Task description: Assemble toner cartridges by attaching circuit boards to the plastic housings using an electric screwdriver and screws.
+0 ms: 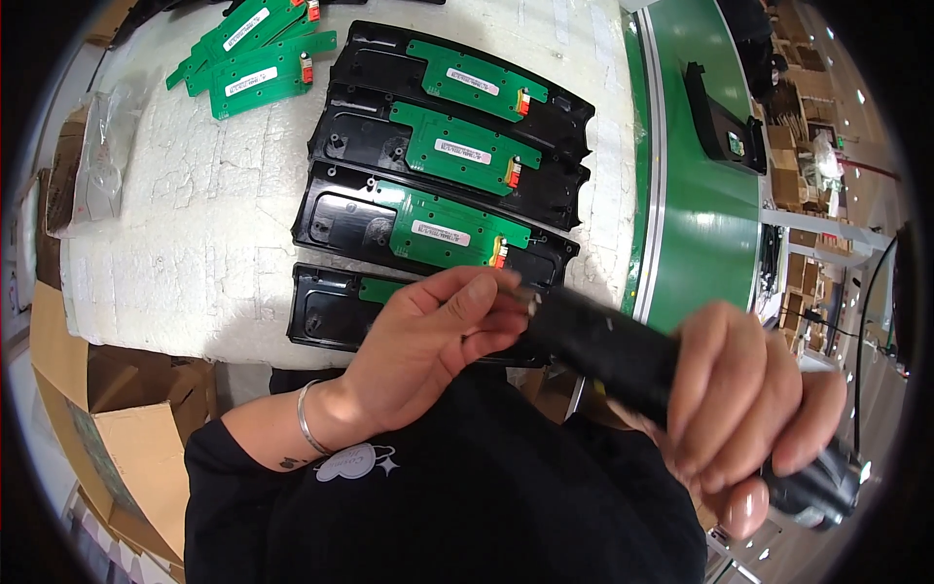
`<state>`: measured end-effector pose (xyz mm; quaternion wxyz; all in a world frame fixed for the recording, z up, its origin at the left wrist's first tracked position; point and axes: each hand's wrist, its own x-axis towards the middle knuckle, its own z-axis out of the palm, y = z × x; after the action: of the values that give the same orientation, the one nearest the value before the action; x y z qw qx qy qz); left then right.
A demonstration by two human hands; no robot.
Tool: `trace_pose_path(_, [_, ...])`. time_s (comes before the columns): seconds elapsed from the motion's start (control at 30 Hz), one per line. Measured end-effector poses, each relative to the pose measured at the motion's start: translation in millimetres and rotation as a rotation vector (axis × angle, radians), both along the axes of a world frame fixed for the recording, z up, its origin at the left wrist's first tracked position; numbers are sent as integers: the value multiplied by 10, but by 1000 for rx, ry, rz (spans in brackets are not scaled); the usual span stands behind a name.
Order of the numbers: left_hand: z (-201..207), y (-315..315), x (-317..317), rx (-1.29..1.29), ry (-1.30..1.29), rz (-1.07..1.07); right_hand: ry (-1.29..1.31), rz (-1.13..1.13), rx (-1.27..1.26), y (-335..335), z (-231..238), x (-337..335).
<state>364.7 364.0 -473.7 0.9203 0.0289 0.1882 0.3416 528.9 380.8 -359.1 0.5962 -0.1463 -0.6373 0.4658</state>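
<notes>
My right hand is wrapped around a black electric screwdriver, held tilted with its narrow end toward my left hand. The fingers of my left hand are pinched together at that end. Something small and shiny shows by the fingertips, too small to name. Below the hands lies the nearest black plastic housing, its green circuit board mostly covered by my left hand. Beyond it, another black housing carries a green board with a white label and a red-and-white connector.
Two more black housings with boards continue the row on the white foam-topped table. Loose green boards are piled at the far left. A green work surface at right holds a black part. Cardboard boxes stand at lower left.
</notes>
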Motion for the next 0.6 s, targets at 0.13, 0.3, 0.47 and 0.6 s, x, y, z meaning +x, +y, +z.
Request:
trace_pose_path(0.13, [143,19,44,-57,52,-86,-42,-82,-43,279,-344,20])
trace_pose_path(0.3, [70,28,-60,8,45,-267,64,-165,-236,431,-489,26])
trace_pose_path(0.47, [60,-9,-68,135,47,-305,-44,-302,-262,451,-507,-56])
trace_pose_path(0.6, [73,20,-87,147,78,-310,-71,-316,-306,490,-502,-114])
